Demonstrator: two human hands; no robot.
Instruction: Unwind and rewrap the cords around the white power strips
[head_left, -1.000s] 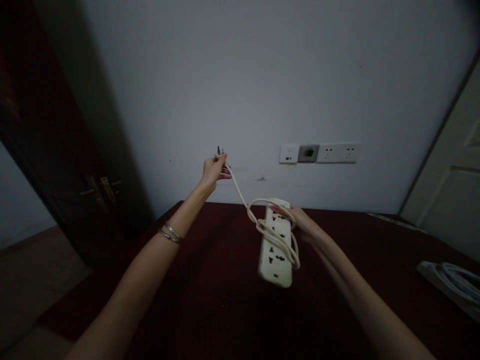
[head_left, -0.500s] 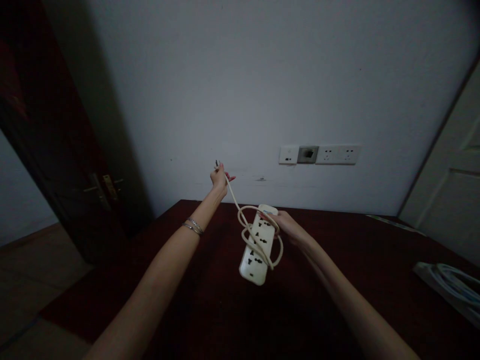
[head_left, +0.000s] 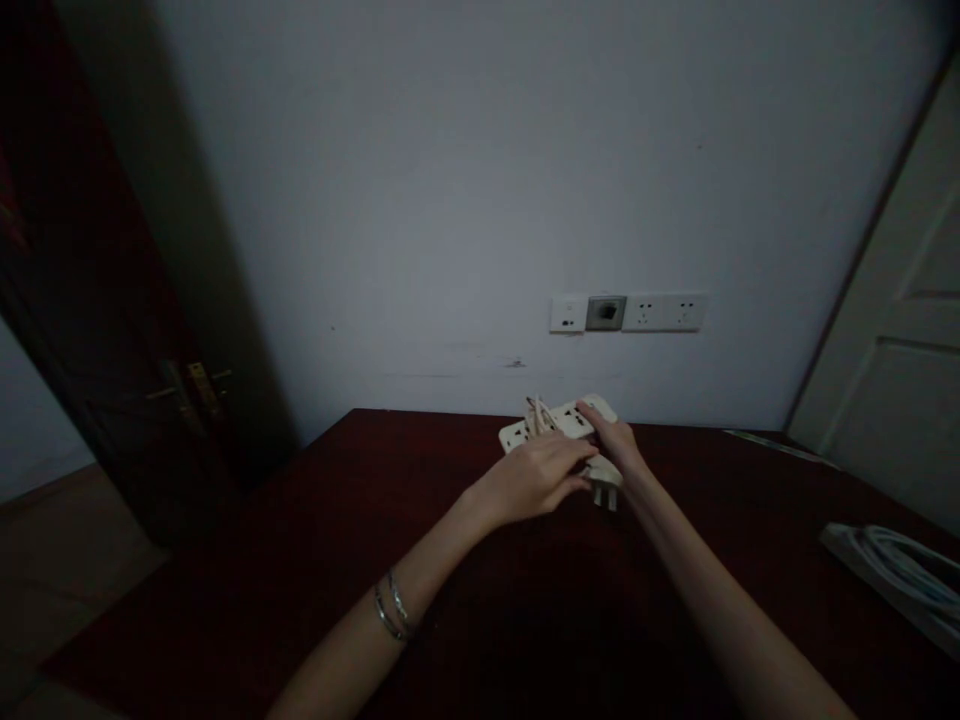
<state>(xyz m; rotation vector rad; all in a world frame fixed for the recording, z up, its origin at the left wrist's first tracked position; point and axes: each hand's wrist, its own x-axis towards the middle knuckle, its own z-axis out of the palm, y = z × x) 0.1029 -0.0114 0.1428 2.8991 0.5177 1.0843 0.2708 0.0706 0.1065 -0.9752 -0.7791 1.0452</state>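
Observation:
Above the dark red table, my right hand (head_left: 611,438) grips the right end of a white power strip (head_left: 568,421), its thumb on the socket face. The strip is now tilted sideways, its left end lower. My left hand (head_left: 536,475) reaches across in front of the strip, fingers closed at the cord close behind the white plug (head_left: 604,478). The plug's metal prongs point down. A bunched loop of white cord (head_left: 538,414) stands up over the strip's sockets; the rest of the cord is hidden behind my left hand.
The dark red table (head_left: 360,480) runs up to the wall. Wall sockets and switch plates (head_left: 664,313) sit above its back edge. A coiled white cable on a power strip (head_left: 896,575) lies at the right. A dark door (head_left: 112,330) stands at the left, a pale door (head_left: 911,370) at the right.
My left hand has come from the upper left, by the wall, across to the strip with the plug end. The strip has turned from nearly upright to sideways, and the cord loops are gathered.

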